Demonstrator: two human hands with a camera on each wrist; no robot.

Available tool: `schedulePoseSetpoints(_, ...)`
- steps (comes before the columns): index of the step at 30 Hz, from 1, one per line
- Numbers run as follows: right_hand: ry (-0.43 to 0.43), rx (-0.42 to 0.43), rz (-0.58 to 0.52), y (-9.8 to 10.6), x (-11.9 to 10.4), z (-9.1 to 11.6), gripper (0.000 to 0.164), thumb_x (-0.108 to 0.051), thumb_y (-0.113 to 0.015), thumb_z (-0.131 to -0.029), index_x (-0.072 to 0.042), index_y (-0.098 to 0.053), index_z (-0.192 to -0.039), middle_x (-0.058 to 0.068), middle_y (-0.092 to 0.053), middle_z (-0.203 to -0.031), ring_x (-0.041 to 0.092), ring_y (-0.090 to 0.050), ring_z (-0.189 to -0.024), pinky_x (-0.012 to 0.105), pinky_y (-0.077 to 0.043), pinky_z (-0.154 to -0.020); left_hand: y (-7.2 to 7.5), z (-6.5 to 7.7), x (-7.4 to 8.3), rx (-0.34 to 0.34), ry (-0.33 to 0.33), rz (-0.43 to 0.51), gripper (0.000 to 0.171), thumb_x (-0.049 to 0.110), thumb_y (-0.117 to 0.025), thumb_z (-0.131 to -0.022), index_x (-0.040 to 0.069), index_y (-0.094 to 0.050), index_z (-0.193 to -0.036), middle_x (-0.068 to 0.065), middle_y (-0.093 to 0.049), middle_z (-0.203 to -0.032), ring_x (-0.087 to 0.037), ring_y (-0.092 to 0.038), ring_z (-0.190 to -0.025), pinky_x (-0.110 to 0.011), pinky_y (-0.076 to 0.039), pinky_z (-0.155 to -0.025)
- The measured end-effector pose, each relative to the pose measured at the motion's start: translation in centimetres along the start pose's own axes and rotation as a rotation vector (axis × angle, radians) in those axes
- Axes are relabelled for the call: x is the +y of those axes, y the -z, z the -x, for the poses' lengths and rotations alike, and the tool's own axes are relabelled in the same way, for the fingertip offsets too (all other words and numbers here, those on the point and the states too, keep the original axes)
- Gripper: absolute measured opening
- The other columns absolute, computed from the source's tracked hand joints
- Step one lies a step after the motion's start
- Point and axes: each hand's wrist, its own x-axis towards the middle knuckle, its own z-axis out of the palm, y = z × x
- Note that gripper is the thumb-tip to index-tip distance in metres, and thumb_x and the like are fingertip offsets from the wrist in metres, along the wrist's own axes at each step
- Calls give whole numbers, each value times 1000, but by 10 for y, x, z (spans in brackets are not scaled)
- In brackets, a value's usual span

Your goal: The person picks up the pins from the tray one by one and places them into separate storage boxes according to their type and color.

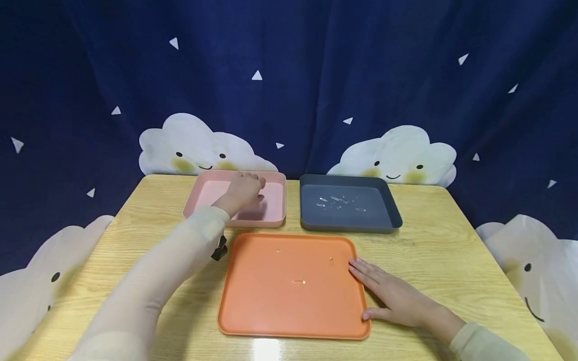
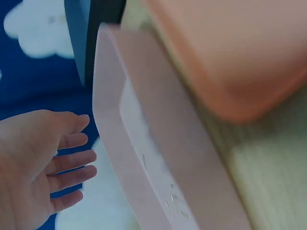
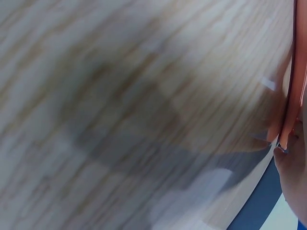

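Observation:
My left hand [image 1: 246, 189] hovers over the pink tray [image 1: 281, 220]; the left wrist view shows its fingers extended and apart, holding nothing. Several small thin gold pins [image 2: 173, 197] lie on the floor of that tray. My right hand [image 1: 395, 296] rests on the right rim of the orange tray [image 1: 266, 311], fingers straight along the edge and thumb at the lower right. On the orange tray lie a gold safety pin [image 1: 299, 282] near the middle, another slim gold pin [image 1: 331, 262] by the right fingertips, and a tiny gold piece [image 1: 278, 250] towards the back.
A dark grey tray [image 1: 347, 220] at the back right holds several silver safety pins [image 1: 334, 198] and smaller bits. The wooden table [image 1: 433, 240] ends at a dark blue curtain [image 1: 298, 90] with cloud figures. Beneath my left forearm shows a small black object [image 1: 220, 249].

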Motion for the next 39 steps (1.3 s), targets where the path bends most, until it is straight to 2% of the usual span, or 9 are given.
schedulePoseSetpoints(5,-58,-33,-21,0,-2,1,90,-59,-63,-85,-13,-30,-155,9,-33,-161,28,-37,-146,2,2,-118,-2,24,26,67,-68,17,34,29,-68,-88,8,-65,-115,-11,-69,-109,-31,-63,-106,-45,-47,-92)
schedulePoseSetpoints(9,-110,-59,-54,1,-4,1,90,-62,-61,-85,-18,-28,-156,4,-29,-163,27,-35,-147,-1,3,-115,-8,44,42,176,-144,40,27,30,-70,-88,9,-67,-104,-8,-69,-99,-28,-64,-96,-41,-48,-83)
schedulePoseSetpoints(12,-91,-42,-34,0,-5,1,91,-61,-62,-85,-16,-29,-156,6,-31,-162,28,-37,-146,0,3,-116,-15,58,51,253,-206,35,21,29,-73,-86,11,-66,-94,-6,-67,-90,-26,-63,-89,-38,-47,-76)
schedulePoseSetpoints(15,-66,-21,-19,0,-5,0,91,-59,-64,-85,-14,-30,-155,9,-34,-161,26,-38,-146,1,2,-117,-22,68,60,282,-253,14,22,28,-74,-84,12,-66,-95,-4,-66,-88,-24,-63,-86,-36,-46,-72)
schedulePoseSetpoints(20,-86,-33,-40,0,-6,0,91,-60,-64,-85,-15,-28,-156,8,-32,-162,21,-33,-149,0,2,-116,-32,80,72,254,-309,-2,21,31,-74,-85,14,-66,-94,-3,-69,-96,-21,-64,-89,-34,-47,-73)
schedulePoseSetpoints(24,-115,-50,-50,0,-5,2,92,-62,-63,-84,-17,-27,-156,5,-30,-163,21,-32,-149,-1,1,-115,-37,85,80,205,-336,-46,19,32,-73,-86,15,-65,-90,-1,-69,-96,-19,-64,-93,-33,-49,-78)
schedulePoseSetpoints(27,-121,-50,-51,-2,-5,2,92,-62,-62,-84,-18,-27,-156,5,-30,-163,15,-27,-151,-1,1,-115,-40,86,83,145,-334,-83,20,32,-72,-87,15,-65,-92,2,-68,-90,-18,-64,-95,-33,-50,-83)
schedulePoseSetpoints(30,-121,-43,-56,-4,-5,2,93,-62,-63,-84,-17,-27,-156,6,-31,-163,6,-18,-153,-2,1,-115,-42,84,84,102,-312,-78,19,33,-71,-89,14,-65,-93,2,-68,-90,-18,-64,-94,-33,-51,-85)
schedulePoseSetpoints(39,-113,-31,-69,-1,-2,2,95,-62,-66,-82,-16,-28,-156,8,-33,-161,-7,-2,-151,-3,1,-114,-45,72,85,36,-236,87,16,27,-71,-90,15,-63,-82,2,-68,-83,-16,-67,-89,-33,-50,-78)
